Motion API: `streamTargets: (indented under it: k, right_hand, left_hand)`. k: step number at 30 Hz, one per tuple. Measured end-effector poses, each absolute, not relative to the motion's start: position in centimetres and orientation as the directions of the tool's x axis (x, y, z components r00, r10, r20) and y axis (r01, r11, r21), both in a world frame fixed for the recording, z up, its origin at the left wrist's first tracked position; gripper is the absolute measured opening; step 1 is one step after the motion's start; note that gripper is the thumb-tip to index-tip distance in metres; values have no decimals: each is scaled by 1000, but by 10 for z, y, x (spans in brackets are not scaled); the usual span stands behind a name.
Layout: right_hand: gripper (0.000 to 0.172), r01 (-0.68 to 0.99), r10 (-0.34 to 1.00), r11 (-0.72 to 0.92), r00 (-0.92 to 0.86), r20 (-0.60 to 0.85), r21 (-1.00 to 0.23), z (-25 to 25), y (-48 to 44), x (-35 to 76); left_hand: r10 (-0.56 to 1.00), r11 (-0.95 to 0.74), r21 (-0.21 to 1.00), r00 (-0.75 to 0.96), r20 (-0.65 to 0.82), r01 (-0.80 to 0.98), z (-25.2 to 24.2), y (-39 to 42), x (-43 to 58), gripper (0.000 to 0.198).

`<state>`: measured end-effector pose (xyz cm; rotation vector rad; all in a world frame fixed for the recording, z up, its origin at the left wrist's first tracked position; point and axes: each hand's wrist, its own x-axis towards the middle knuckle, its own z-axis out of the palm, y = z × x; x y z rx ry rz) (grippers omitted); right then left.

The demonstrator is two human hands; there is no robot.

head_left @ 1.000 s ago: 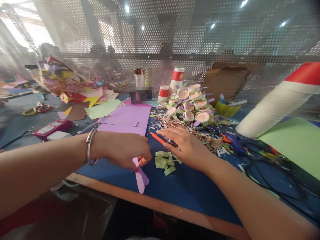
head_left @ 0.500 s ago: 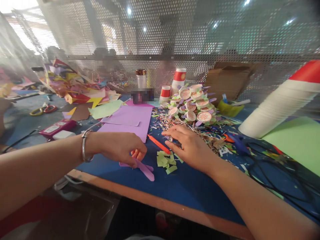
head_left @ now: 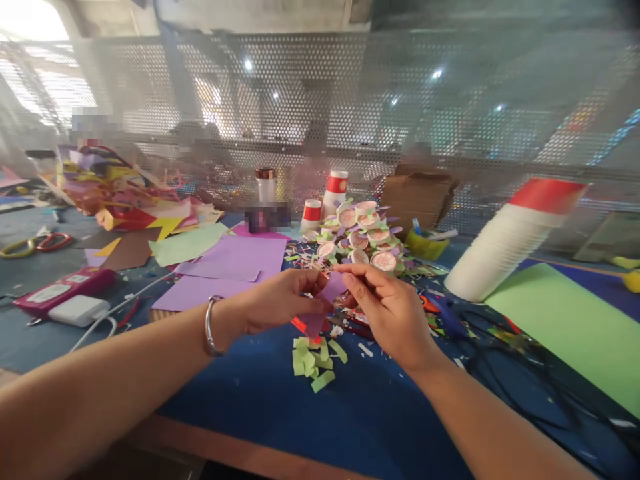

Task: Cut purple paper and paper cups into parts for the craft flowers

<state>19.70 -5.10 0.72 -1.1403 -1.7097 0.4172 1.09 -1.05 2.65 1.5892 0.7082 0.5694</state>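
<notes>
1. Purple paper cutout (head_left: pixel 331 288) is held up just above the blue table mat (head_left: pixel 260 393), near the middle of my view, between both hands.
2. I see the left hand (head_left: pixel 280 303) with its fingers curled together, pinching the cutout's lower left part; a bracelet (head_left: pixel 210 327) sits on that wrist.
3. I see the right hand (head_left: pixel 393 313) pinching the cutout's upper right end between thumb and forefinger.
4. Green paper scraps (head_left: pixel 313 363) lie on the mat right below the hands.
5. Farther off stands a pile of decorated cups (head_left: pixel 363 233); purple sheets (head_left: pixel 235 263) lie to the left and a leaning stack of white cups (head_left: pixel 500 243) to the right.
</notes>
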Motion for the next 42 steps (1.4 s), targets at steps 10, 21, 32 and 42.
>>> streamTargets:
  k: [10, 21, 32, 42]
  right_hand:
    - [24, 567, 801, 545, -133, 584, -618, 6, -46, 198]
    - [19, 469, 874, 460, -86, 479, -754, 7, -49, 195]
    - [22, 376, 921, 368, -22, 389, -851, 9, -47, 199]
    - [19, 360, 919, 380, -38, 393, -852, 9, -44, 200]
  left_hand:
    - [685, -172, 975, 729, 17, 138, 7, -11, 14, 7]
    - [653, 190, 979, 754, -70, -73, 6, -9, 3, 38]
    - [739, 53, 999, 672, -39, 0, 22, -14, -10, 14]
    - [582, 365, 931, 785, -210, -22, 24, -13, -12, 22]
